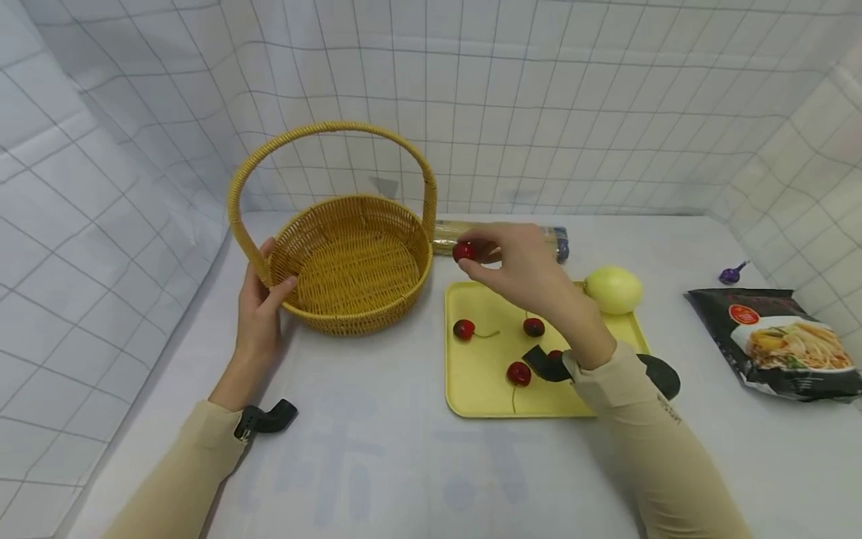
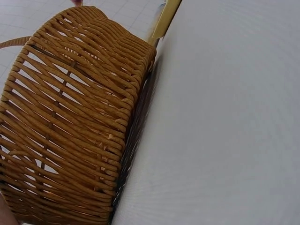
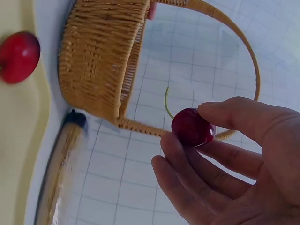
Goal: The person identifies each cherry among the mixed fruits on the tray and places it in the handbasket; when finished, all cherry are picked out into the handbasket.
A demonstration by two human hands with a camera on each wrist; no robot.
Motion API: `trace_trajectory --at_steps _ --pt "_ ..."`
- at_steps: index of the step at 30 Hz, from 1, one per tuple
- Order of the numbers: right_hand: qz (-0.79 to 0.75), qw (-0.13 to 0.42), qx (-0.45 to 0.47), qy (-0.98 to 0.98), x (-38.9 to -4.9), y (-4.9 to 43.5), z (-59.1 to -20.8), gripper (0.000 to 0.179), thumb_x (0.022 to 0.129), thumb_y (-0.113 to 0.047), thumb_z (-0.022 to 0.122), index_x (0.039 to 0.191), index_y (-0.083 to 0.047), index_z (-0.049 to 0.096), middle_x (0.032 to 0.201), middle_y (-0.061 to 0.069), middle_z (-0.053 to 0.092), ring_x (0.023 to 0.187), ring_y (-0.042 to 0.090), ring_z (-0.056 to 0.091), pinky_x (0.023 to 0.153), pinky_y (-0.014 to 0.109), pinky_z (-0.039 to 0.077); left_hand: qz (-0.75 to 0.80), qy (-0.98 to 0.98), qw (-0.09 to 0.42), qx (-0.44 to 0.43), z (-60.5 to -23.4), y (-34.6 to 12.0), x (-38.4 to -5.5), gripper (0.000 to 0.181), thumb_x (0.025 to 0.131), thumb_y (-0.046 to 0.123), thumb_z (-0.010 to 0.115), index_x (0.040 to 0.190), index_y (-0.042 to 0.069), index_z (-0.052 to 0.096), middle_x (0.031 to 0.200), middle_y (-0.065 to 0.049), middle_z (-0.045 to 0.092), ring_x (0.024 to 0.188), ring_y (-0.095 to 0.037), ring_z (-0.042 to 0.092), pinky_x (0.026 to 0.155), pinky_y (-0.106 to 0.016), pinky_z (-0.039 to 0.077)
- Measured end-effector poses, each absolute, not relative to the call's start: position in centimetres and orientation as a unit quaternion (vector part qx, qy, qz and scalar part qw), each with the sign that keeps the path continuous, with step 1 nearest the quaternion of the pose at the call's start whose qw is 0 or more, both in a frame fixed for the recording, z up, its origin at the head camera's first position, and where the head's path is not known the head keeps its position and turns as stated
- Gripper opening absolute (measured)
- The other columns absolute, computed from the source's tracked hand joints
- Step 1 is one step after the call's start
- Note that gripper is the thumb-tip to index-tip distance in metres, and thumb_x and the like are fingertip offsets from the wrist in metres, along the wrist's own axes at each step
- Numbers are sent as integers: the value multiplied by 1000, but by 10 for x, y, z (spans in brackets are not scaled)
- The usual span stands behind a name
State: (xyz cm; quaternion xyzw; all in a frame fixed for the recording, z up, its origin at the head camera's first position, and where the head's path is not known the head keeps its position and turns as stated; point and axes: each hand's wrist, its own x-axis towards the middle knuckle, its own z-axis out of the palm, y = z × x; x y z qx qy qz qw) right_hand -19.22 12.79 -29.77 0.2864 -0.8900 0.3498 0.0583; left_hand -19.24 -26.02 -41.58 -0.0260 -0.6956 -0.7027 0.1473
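My right hand point(image 1: 515, 262) pinches a dark red cherry point(image 3: 192, 127) between thumb and fingertips, its green stem sticking up in the right wrist view. That hand hangs above the far edge of a yellow tray point(image 1: 471, 389), just right of a wicker basket point(image 1: 357, 322). With thumb over the rim, my left hand point(image 1: 261, 314) grips the basket's left side by the foot of its tall handle point(image 1: 330, 127). Nothing lies inside the basket. On the tray are several more cherries, among them one with its stem sideways point(image 1: 464, 329) and one nearer me point(image 1: 518, 373).
A yellow-green rounded fruit point(image 1: 613, 290) sits at the tray's far right corner. Behind the tray lies a long clear-wrapped bundle point(image 1: 447, 236). Farther right are a black food packet point(image 1: 774, 344) and a small purple object point(image 1: 731, 274). White grid-patterned sheeting point(image 1: 512, 97) encloses the table.
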Motion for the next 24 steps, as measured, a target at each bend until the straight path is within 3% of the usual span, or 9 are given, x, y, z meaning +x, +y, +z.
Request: trace_trajectory --at_steps 11,18,24 --pt "394 91 291 -867 -197 87 -334 24 96 -12 78 117 -2 74 106 8 77 90 18 73 84 38 62 -676 -720 154 -27 -413 -260 -192 69 101 9 57 165 24 35 171 -1 31 153 -22 32 121 -33 26" --pt "440 122 289 -842 -198 74 -356 30 96 -10 77 124 1 71 111 13 76 93 19 73 86 30 61 -689 -708 152 -31 -414 -261 -193 69 101 8 58 164 25 38 169 -1 34 153 -22 33 121 -32 27" --pt "442 90 256 -855 -202 89 -344 36 99 -13 75 132 -1 68 122 16 73 102 24 73 91 38 60 -696 -700 155 -37 -417 -260 -194 70 100 9 58 165 21 36 170 -1 31 154 -22 30 123 -35 24"
